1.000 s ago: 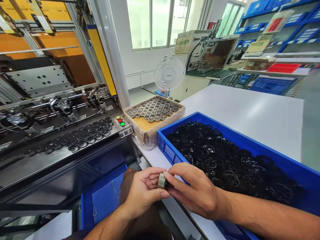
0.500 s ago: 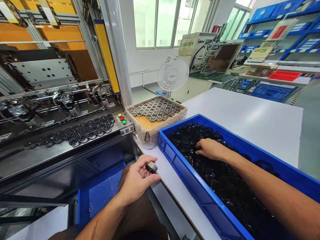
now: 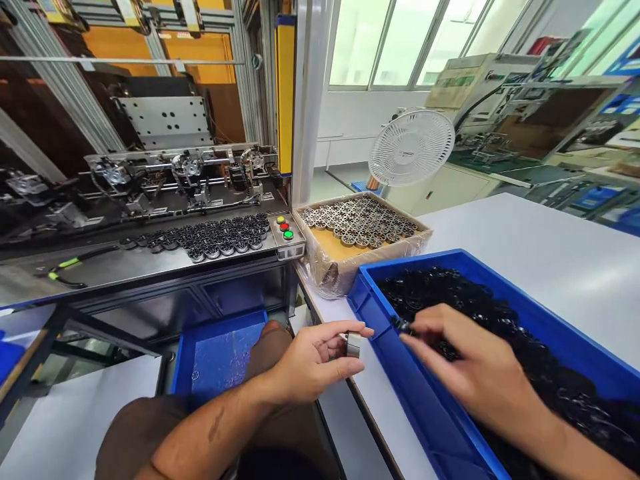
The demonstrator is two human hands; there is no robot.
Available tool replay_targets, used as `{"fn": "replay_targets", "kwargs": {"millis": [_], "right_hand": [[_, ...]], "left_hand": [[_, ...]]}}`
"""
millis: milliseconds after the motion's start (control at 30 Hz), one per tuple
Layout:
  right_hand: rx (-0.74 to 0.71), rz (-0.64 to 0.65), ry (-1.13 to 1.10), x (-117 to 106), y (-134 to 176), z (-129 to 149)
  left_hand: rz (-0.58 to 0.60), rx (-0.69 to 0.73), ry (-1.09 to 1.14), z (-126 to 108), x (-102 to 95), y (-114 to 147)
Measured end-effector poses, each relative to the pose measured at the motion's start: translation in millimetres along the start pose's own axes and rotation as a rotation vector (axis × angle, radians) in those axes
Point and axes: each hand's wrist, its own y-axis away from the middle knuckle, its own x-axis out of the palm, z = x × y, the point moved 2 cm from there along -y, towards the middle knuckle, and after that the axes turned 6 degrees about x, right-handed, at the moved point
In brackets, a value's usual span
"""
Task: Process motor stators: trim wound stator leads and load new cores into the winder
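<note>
Between thumb and fingers, my left hand point(image 3: 320, 360) grips a short metal ring point(image 3: 353, 344) over the table's near edge. My right hand point(image 3: 467, 353) is above the near wall of a blue bin point(image 3: 415, 400), pinching a small black plastic part point(image 3: 401, 325). That part is blurred and partly covered by the fingers. Many similar black parts point(image 3: 450, 293) are heaped inside the bin. Behind the bin's left end stands a plastic-wrapped cardboard box point(image 3: 345, 270) with rows of metal rings point(image 3: 370, 217) in it.
At left is a machine with a metal ledge point(image 3: 150, 273) bearing black assembled rings point(image 3: 225, 237) and green-handled pliers point(image 3: 65, 265). A button box point(image 3: 290, 243) sits at the ledge's right end. A white fan point(image 3: 413, 148) stands behind the box. A blue tray point(image 3: 215, 353) lies low by my legs.
My right hand has come up out of the heap with a black part, toward my left hand. My left hand still holds the metal ring. The view has turned left.
</note>
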Motion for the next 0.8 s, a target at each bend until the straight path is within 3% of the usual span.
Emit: {"fn": "replay_targets", "kwargs": {"millis": [100,200,467,633,800], "right_hand": [[-0.199,-0.081,-0.156,4.7,7.8,49.4],[-0.241,-0.098,-0.131,8.5,14.3,65.5],[-0.260,-0.124,-0.122,9.6,20.6,51.3],[-0.261,-0.117,-0.148,9.6,21.0,47.1],[-0.345,-0.145,-0.093,8.0,24.8,49.1]], "left_hand": [[-0.002,-0.053,0.137,8.4,8.3,-0.9],[-0.002,-0.031,0.130,12.1,14.6,-0.3],[-0.005,0.120,-0.015,6.6,16.0,3.4],[-0.031,0.087,-0.017,6.2,12.6,5.8],[0.014,0.002,0.004,6.3,12.6,7.2]]}}
